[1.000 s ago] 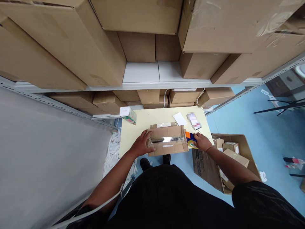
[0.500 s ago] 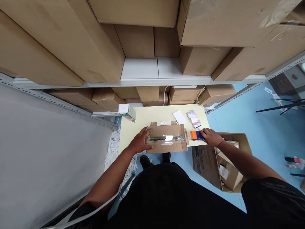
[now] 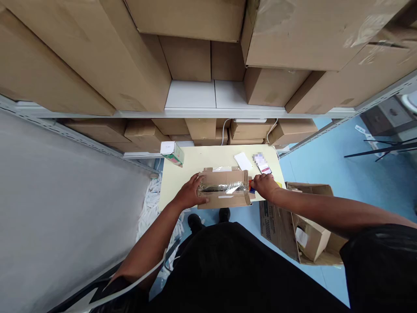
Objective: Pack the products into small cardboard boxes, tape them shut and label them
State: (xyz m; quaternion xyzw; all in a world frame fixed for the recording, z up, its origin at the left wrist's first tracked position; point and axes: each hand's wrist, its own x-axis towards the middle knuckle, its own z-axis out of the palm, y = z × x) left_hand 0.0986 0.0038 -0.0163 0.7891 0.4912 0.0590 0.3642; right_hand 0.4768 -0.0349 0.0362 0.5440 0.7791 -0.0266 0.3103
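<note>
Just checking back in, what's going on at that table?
A person's left hand holds the left end of a cardboard box on the pale yellow table. The right hand grips a blue-and-orange tape dispenser at the box's right end. Shiny clear tape runs lengthwise across the box top.

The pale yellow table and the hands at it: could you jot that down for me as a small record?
Left hand: holds the left end of a brown cardboard box
Right hand: grips an orange-and-blue handheld tool, mostly hidden, by the box's right end
Box top: shiny clear tape lengthwise
Pale yellow table, far side: white-and-green carton left; flat white rectangle, then phone, right
Floor, right: large open brown carton
Beyond table: white shelf
</note>
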